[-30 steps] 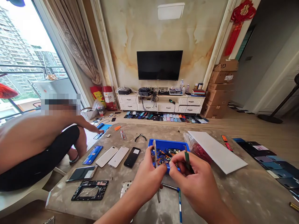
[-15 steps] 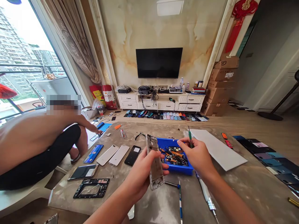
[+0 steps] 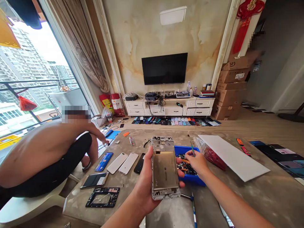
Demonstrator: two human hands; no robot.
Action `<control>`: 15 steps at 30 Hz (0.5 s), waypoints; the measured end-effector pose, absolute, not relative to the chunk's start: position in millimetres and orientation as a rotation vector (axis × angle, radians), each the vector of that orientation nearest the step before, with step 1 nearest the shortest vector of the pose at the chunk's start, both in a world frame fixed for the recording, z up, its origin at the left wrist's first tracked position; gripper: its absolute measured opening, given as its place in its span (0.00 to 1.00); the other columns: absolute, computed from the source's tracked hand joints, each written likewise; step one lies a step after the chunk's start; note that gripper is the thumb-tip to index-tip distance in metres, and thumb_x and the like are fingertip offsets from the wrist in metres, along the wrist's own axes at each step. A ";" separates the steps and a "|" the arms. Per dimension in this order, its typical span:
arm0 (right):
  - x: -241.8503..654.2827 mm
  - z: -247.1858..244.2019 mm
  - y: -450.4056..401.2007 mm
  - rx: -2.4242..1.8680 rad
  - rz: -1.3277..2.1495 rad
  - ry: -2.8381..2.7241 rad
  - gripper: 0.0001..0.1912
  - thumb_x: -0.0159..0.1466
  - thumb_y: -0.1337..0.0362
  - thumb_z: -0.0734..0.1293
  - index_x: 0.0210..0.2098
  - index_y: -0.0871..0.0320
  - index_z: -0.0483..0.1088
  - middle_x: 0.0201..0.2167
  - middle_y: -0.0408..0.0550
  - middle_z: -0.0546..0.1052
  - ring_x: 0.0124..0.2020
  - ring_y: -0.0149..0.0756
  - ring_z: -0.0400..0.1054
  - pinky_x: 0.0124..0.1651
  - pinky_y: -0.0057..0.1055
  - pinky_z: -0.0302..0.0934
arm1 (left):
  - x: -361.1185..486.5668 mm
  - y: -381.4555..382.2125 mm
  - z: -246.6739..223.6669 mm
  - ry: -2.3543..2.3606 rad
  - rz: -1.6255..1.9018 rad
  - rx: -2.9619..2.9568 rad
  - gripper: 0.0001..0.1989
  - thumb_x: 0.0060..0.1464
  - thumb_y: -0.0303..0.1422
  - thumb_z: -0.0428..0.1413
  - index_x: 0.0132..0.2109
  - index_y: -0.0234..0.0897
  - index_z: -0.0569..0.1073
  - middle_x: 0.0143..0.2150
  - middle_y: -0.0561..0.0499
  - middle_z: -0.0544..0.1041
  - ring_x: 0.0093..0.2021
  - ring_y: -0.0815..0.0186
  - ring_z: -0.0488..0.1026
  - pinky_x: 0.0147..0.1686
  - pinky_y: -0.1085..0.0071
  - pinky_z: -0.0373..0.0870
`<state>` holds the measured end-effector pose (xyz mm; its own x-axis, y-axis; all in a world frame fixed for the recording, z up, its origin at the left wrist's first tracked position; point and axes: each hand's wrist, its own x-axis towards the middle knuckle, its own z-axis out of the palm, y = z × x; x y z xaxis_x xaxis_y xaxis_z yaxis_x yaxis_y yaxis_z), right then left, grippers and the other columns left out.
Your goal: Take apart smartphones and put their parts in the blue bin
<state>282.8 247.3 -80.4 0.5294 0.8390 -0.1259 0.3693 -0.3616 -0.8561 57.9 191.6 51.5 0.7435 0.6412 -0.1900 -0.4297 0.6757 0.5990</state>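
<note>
My left hand (image 3: 147,182) is wrapped round a stripped phone frame (image 3: 165,172), held upright with its metal inner side facing me. My right hand (image 3: 199,163) is closed on a slim green-handled screwdriver (image 3: 192,149), which sticks up past the fingers. Its fingertips are pinched over a blue bin (image 3: 198,180); whether they also hold a small part I cannot tell. Loose phone parts and orange flex cables (image 3: 186,164) fill the bin. Part of the bin is hidden behind the phone frame and my left fingers.
Left on the table lie a black phone frame (image 3: 102,197) and several phones (image 3: 128,163). A white board (image 3: 234,156) and red bag (image 3: 215,157) lie right. A blue-handled tool (image 3: 194,210) lies in front. Another person (image 3: 47,152) crouches at left.
The phone frame has turned from edge-on to face me. My right hand has lowered towards the bin with the screwdriver. The camera view has shifted slightly.
</note>
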 end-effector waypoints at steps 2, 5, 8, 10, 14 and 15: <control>284.5 -83.2 249.8 -1.938 0.735 -0.959 0.12 0.68 0.58 0.68 0.45 0.61 0.73 0.43 0.48 0.77 0.40 0.36 0.74 0.43 0.37 0.71 | 55.3 191.1 50.0 0.362 0.612 0.570 0.45 0.57 0.65 0.44 0.50 0.24 0.77 0.35 0.39 0.81 0.30 0.59 0.80 0.35 0.68 0.74; 286.5 -87.6 253.5 -1.932 0.746 -0.922 0.13 0.69 0.58 0.67 0.46 0.61 0.73 0.44 0.48 0.77 0.41 0.37 0.74 0.44 0.38 0.71 | 52.0 190.1 48.7 0.330 0.600 0.587 0.43 0.57 0.65 0.43 0.49 0.26 0.78 0.35 0.39 0.81 0.32 0.58 0.80 0.35 0.67 0.73; 287.8 -91.9 255.8 -1.932 0.753 -0.892 0.13 0.68 0.58 0.68 0.46 0.61 0.73 0.44 0.48 0.77 0.41 0.36 0.74 0.44 0.38 0.71 | 50.3 188.9 49.7 0.318 0.595 0.582 0.43 0.57 0.65 0.42 0.48 0.27 0.78 0.36 0.40 0.81 0.32 0.58 0.80 0.36 0.67 0.72; 288.7 -94.6 256.7 -1.926 0.750 -0.881 0.13 0.68 0.58 0.68 0.45 0.61 0.73 0.43 0.48 0.77 0.40 0.36 0.74 0.43 0.37 0.71 | 50.4 188.0 50.9 0.322 0.593 0.573 0.44 0.56 0.66 0.42 0.48 0.27 0.78 0.35 0.40 0.81 0.32 0.58 0.80 0.36 0.67 0.72; 290.7 -99.2 258.4 -1.916 0.723 -0.875 0.13 0.68 0.58 0.68 0.45 0.61 0.74 0.43 0.48 0.78 0.40 0.36 0.74 0.43 0.37 0.71 | 52.3 188.1 50.5 0.325 0.588 0.549 0.46 0.55 0.67 0.43 0.49 0.25 0.77 0.34 0.39 0.80 0.31 0.58 0.79 0.36 0.66 0.71; 291.1 -100.2 259.0 -1.913 0.715 -0.876 0.13 0.68 0.58 0.68 0.45 0.61 0.73 0.43 0.48 0.77 0.40 0.36 0.74 0.43 0.37 0.71 | 52.8 188.5 49.6 0.325 0.591 0.543 0.46 0.55 0.67 0.43 0.49 0.25 0.77 0.34 0.39 0.80 0.31 0.57 0.79 0.36 0.66 0.71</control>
<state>291.1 259.0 -100.2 0.5842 0.8009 -0.1317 0.2892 -0.3570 -0.8882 52.8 188.5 49.6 0.7868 0.6023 -0.1349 -0.4367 0.6977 0.5679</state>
